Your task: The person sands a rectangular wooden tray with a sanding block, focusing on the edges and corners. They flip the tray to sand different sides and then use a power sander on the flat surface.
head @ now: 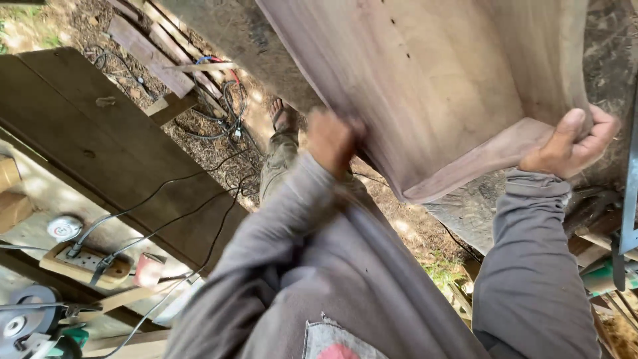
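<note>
the wide wooden board (438, 86) is held up in front of the chest. the right hand (573, 143) has its grip closed on the near right corner, thumb up; the left hand (330, 139) is clenched on the left edge, both elbows bent.

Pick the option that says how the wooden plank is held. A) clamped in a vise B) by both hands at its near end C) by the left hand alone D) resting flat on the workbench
B: the left hand and the right hand each grip the near end of the wooden plank, which is lifted above the ground.
</note>
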